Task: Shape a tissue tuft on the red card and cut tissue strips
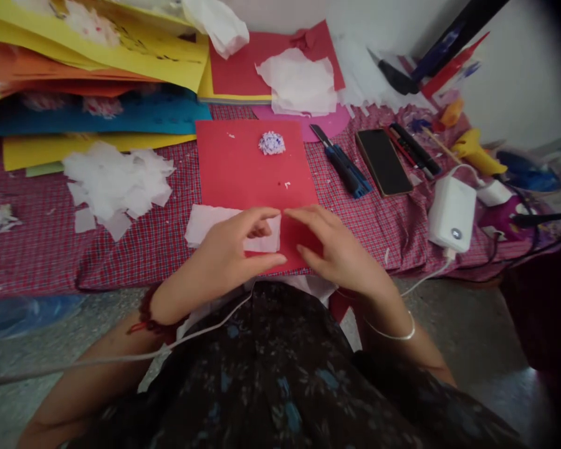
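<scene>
Above the white strip [203, 226]: my left hand [231, 244], thumb and index finger parted, nothing gripped that I can see. Facing it: my right hand [340, 251], likewise parted, fingertips nearly meeting the left's. Beneath: strip lying partly on the red sheet [255, 178], partly off its left edge. Step, as I judge: positioning the strip. Next move calls for a light pinch, probably. Farther out: speckled ball [272, 143] on the sheet; white scraps [116, 181], left; cutter [342, 163] and phone [384, 162], right, on the counter [364, 246].
</scene>
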### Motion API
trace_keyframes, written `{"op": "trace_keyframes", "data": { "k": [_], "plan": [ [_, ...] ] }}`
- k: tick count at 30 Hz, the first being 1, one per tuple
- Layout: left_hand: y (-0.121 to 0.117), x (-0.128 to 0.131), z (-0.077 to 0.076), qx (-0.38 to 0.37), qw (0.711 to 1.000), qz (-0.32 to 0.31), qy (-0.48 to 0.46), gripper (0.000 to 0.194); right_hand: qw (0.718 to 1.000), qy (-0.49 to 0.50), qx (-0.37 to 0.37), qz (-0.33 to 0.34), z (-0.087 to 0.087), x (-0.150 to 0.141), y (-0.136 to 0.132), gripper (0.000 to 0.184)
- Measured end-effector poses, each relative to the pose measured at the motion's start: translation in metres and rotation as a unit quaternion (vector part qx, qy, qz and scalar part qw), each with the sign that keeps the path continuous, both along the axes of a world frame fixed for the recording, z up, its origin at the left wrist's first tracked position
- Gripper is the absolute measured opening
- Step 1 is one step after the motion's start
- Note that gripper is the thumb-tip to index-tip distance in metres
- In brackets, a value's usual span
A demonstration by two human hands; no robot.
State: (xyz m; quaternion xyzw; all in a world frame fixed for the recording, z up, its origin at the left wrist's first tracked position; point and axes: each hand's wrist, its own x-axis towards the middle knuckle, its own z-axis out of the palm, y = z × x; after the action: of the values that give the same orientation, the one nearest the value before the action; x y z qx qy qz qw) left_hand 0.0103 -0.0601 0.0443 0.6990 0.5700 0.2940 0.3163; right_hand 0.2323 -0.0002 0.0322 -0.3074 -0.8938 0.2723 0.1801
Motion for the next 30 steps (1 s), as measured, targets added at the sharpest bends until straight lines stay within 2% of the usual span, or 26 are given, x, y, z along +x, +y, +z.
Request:
{"op": "trace_keyframes", "data": {
  "k": [2,5,8,11,15,19,24,27,30],
  "plan": [
    [-0.008,-0.013,0.012,0.024,0.998,0.053,-0.013,0.038,1.0,-0.01,0.0,0.004,-0.007,0.0,-0.006,0.064],
    [-0.022,-0.042,0.02,0.083,0.989,0.105,0.058,0.016,1.0,-0.016,0.017,-0.005,-0.015,-0.004,-0.01,0.065],
    [-0.033,-0.071,0.01,0.144,0.974,0.078,0.153,0.015,0.999,-0.004,0.03,-0.016,-0.02,-0.01,-0.012,0.057],
    [-0.039,-0.088,-0.006,0.157,0.962,0.043,0.218,0.022,0.999,0.001,0.042,-0.014,-0.022,-0.016,-0.011,0.048],
    [-0.041,-0.094,-0.02,0.13,0.968,0.026,0.214,0.029,0.998,0.0,0.065,-0.015,-0.025,-0.024,-0.007,0.039],
    [-0.039,-0.093,-0.027,0.125,0.973,0.029,0.194,0.025,0.997,0.017,0.079,-0.019,-0.028,-0.03,-0.003,0.023],
    [-0.038,-0.095,-0.037,0.14,0.973,0.046,0.175,0.023,0.996,0.046,0.051,-0.053,-0.029,-0.035,-0.002,0.015],
    [-0.038,-0.095,-0.037,0.158,0.968,0.044,0.192,0.032,0.993,0.081,0.023,-0.078,-0.029,-0.036,-0.002,0.015],
    [-0.035,-0.09,-0.03,0.184,0.956,0.04,0.225,0.038,0.99,0.1,0.018,-0.096,-0.029,-0.035,-0.002,0.013]
  ]
}}
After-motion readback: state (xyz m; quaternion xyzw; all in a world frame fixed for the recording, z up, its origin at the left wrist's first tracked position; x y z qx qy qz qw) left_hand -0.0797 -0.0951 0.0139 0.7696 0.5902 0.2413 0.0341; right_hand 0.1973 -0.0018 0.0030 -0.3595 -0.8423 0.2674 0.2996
